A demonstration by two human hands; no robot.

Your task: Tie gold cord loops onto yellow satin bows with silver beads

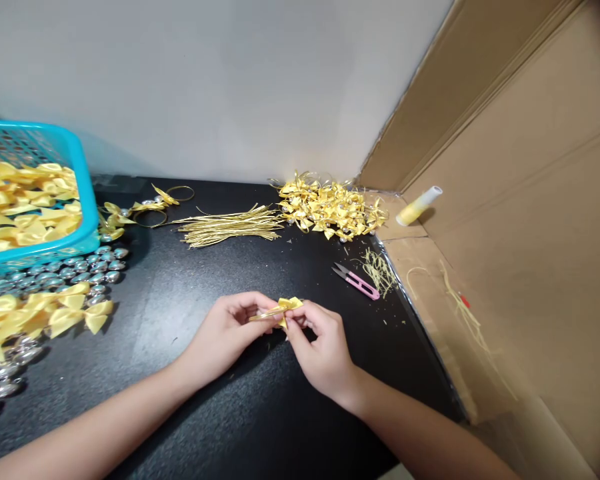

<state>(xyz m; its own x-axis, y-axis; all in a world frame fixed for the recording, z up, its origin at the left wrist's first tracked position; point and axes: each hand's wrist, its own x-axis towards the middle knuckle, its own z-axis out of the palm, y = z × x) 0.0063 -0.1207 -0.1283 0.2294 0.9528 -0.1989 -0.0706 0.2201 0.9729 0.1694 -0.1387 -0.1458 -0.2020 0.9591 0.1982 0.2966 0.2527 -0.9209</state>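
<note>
Over the middle of the black table, my left hand (233,331) and my right hand (323,347) meet at a small yellow ribbon bow (291,304). My right thumb and fingers pinch the bow. Between my left thumb and fingers lies a gold cord (263,316) that runs to the bow; whether it is tied on, I cannot tell. Fingers hide the lower part of the bow. Behind my hands is a bundle of gold cords (230,227). To its right sits a heap of finished-looking yellow bows with silver beads and gold loops (330,207).
A turquoise basket (87,200) of yellow bows stands at the left, with silver beads (80,270) and loose bows (73,313) before it. Pink thread snips (357,280) lie beside thread scraps (380,270) at the right. A yellow-white tube (419,205) stands against the cardboard wall (520,200).
</note>
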